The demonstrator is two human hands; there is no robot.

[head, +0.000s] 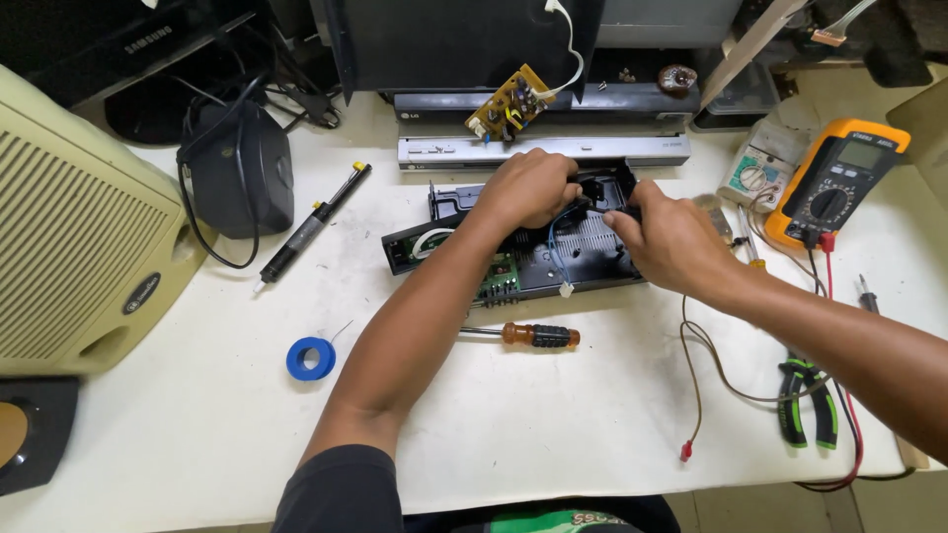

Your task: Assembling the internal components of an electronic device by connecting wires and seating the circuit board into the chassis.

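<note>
Both hands were over an opened black device casing (pixel 583 259) lying flat near the middle of the white table (pixel 197 424), its inner ribbed plate and a green circuit board (pixel 500 274) exposed. The left hand (pixel 530 188) rested on the upper middle of the casing, fingers curled down and closed around its top edge and a black part there; exactly what the fingertips gripped could not be told. The right hand (pixel 673 240) sat at the right end of the casing, thumb and forefinger pressed together, pinching a small dark piece next to the left hand; the two hands were nearly touching. A thin blue wire (pixel 556 252) ran from under the hands down across the ribbed plate to a small white connector. In front of the casing, just apart from it, lay a screwdriver (pixel 533 336) with an orange and black handle. A blue tape roll (pixel 311 357) lay further left. A black pen-shaped tool (pixel 311 225) lay diagonally at upper left, beside a dark speaker (pixel 242 168) and a beige speaker box (pixel 79 227). Behind the casing stood a silver and black disc player (pixel 543 148) with a yellowish circuit board (pixel 511 102) resting on it. At right were an orange multimeter (pixel 837 180) and green-handled pliers (pixel 805 400); a thin brown wire (pixel 701 385) looped along the table edge.
</note>
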